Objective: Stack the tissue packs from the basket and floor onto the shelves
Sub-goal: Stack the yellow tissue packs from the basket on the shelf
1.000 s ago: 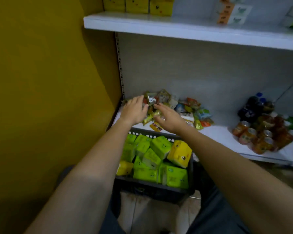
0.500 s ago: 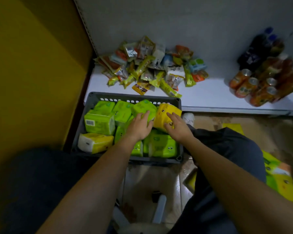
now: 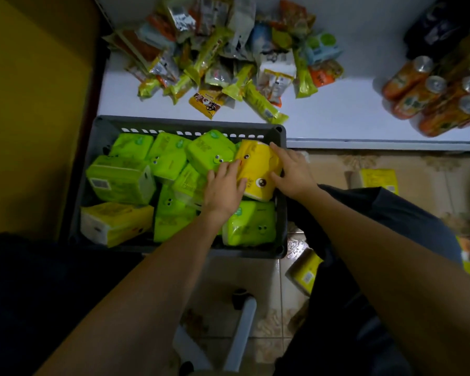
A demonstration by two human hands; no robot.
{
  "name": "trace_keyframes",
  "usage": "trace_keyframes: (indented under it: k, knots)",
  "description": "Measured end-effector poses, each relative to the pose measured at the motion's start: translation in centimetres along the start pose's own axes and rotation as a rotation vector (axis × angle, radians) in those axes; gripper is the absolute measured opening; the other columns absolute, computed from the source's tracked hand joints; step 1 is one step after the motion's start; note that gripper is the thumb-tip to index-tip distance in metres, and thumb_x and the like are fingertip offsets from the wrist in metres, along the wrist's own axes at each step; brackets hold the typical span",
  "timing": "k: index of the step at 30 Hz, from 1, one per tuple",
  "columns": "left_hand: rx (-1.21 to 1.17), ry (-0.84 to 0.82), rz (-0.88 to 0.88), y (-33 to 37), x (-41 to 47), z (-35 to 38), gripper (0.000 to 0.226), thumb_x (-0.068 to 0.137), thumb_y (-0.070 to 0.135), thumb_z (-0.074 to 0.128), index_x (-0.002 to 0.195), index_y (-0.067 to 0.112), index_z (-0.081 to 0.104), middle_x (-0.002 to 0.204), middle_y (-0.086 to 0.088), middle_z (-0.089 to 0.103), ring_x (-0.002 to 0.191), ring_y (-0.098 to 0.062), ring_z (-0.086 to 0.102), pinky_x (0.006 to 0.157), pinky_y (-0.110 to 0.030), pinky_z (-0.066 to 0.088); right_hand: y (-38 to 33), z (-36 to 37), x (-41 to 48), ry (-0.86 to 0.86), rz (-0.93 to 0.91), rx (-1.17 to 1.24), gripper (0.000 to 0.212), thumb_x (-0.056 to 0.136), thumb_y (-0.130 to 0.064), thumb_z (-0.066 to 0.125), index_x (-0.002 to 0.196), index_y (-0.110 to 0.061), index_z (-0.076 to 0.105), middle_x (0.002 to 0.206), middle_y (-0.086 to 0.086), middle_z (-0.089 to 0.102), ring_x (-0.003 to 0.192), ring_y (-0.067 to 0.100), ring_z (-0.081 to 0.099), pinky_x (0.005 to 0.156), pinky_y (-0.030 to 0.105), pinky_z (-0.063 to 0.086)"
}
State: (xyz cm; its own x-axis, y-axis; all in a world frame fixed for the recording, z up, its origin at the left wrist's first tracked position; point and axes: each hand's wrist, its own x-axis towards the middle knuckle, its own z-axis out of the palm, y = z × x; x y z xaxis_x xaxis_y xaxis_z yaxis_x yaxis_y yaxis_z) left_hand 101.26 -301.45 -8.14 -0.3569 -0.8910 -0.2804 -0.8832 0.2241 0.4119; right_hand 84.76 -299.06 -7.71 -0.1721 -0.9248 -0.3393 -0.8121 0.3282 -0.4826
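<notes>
A dark grey basket [image 3: 111, 126] on the floor holds several green tissue packs [image 3: 210, 153] and yellow ones. A yellow tissue pack [image 3: 257, 169] with cartoon eyes lies at the basket's right end. My left hand [image 3: 223, 185] lies on its left side with fingers spread over it. My right hand [image 3: 291, 169] grips its right side, fingers curled round the edge. Another yellow pack [image 3: 114, 222] sits at the basket's near left corner. On the floor lie more yellow packs [image 3: 379, 179], one [image 3: 304, 272] by my right knee.
The white bottom shelf [image 3: 337, 115] runs behind the basket. It carries a heap of snack packets [image 3: 220, 55] and, at the right, orange drink cans [image 3: 432, 96] with dark bottles behind. A yellow wall [image 3: 33, 104] closes the left side. My knees flank a stool leg [image 3: 242, 329].
My hands left the snack packets on the shelf, came down to the basket and closed round the yellow pack. My view tilted downward.
</notes>
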Motion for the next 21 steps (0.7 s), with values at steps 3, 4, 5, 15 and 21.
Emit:
trace_keyframes:
  k: [3,4,5,15,21]
  knots:
    - [-0.1,0.06,-0.088,0.3,-0.6,0.1,0.042,0.096,0.027,0.047,0.135,0.014,0.04,0.141,-0.009,0.033,0.119,-0.029,0.043,0.097,-0.035,0.034,-0.8,0.4,0.0,0.079,0.063,0.086,0.054,0.09,-0.02,0.055,0.141,-0.015,0.037,0.134,0.018,0.042,0.125,0.033,0.038,0.102,0.037,0.03]
    - [-0.162,0.082,-0.169,0.5,-1.1,0.2,0.04,0.094,0.026,0.051,0.131,0.012,0.043,0.139,-0.011,0.031,0.115,-0.031,0.047,0.094,-0.037,0.038,-1.0,0.4,-0.1,0.099,0.093,0.116,0.049,0.09,-0.02,0.055,0.137,-0.014,0.043,0.131,0.018,0.044,0.122,0.033,0.04,0.1,0.035,0.032]
    - [-0.241,0.092,-0.257,0.7,-1.6,0.3,0.039,0.093,0.024,0.053,0.129,0.011,0.044,0.137,-0.014,0.03,0.111,-0.033,0.049,0.091,-0.037,0.04,-1.3,0.3,-0.2,0.109,0.12,0.142,0.044,0.091,-0.021,0.055,0.133,-0.013,0.048,0.129,0.018,0.044,0.12,0.032,0.042,0.098,0.034,0.034]
    - [-0.739,0.08,-0.384,1.3,-3.2,-1.1,0.051,0.092,0.01,0.054,0.139,0.008,0.034,0.137,-0.018,0.039,0.123,-0.03,0.043,0.095,-0.028,0.033,-5.1,-0.5,-2.7,0.142,0.247,0.423,0.029,0.092,-0.029,0.055,0.115,-0.012,0.057,0.124,0.012,0.055,0.112,0.026,0.053,0.081,0.027,0.039]
    - [-1.044,0.21,-0.415,1.6,-5.9,-7.8,0.05,0.092,0.017,0.058,0.136,0.006,0.037,0.12,-0.012,0.051,0.104,-0.02,0.051,0.088,-0.025,0.039,-9.0,-4.8,-6.8,0.193,0.213,0.443,0.036,0.095,-0.035,0.049,0.12,-0.01,0.057,0.121,0.013,0.059,0.111,0.029,0.053,0.082,0.029,0.039]
